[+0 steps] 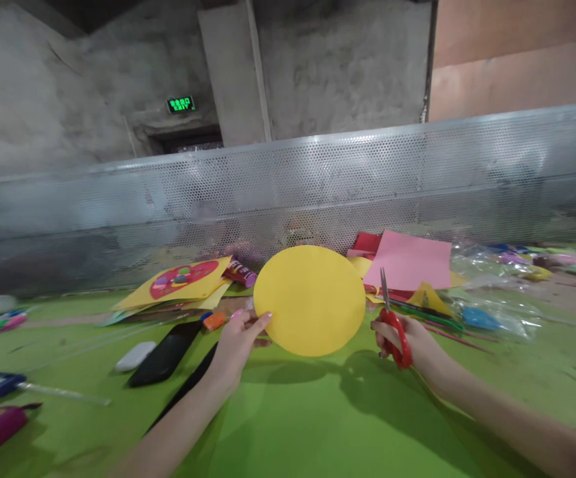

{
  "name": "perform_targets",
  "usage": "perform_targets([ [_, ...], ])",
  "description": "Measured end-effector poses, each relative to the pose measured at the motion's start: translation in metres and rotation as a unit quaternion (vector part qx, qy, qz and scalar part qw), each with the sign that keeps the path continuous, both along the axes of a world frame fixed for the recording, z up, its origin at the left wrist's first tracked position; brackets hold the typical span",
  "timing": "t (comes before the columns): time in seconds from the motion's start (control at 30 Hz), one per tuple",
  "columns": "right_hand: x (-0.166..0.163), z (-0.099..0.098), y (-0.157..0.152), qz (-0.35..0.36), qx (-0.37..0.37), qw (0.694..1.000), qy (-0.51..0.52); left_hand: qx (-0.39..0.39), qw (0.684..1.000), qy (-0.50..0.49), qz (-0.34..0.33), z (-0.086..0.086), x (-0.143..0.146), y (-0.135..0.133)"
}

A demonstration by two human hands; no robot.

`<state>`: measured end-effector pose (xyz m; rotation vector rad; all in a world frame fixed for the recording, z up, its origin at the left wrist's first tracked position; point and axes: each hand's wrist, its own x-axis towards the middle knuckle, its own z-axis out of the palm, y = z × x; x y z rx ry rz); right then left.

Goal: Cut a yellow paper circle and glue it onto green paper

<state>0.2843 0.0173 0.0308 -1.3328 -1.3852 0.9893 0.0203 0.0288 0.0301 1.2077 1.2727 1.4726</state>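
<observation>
A round yellow paper disc [312, 299] is held up above the green table, its face turned towards me. My left hand [243, 338] pinches its lower left edge between thumb and fingers. To the right of the disc, my right hand [407, 342] grips a pair of scissors [396, 342] by the red handles. Their metal blades point up and look nearly closed, apart from the paper. Shadows of the disc and the right hand fall on the green sheet [288, 418] below.
A perforated metal panel [288, 192] stands behind the table. At left lie yellow paper with a red heart [183, 279], a black phone [166, 353] and a white case [135, 356]. At right are pink paper [410, 259], a blue piece [481, 318] and clear plastic bags [497, 279].
</observation>
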Motion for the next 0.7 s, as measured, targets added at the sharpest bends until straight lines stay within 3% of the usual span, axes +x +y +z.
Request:
perform_targets([
  [0.7, 0.002, -0.012, 0.007, 0.023, 0.005, 1.0, -0.013, 0.004, 1.0, 0.014, -0.013, -0.007, -0.006, 0.006],
])
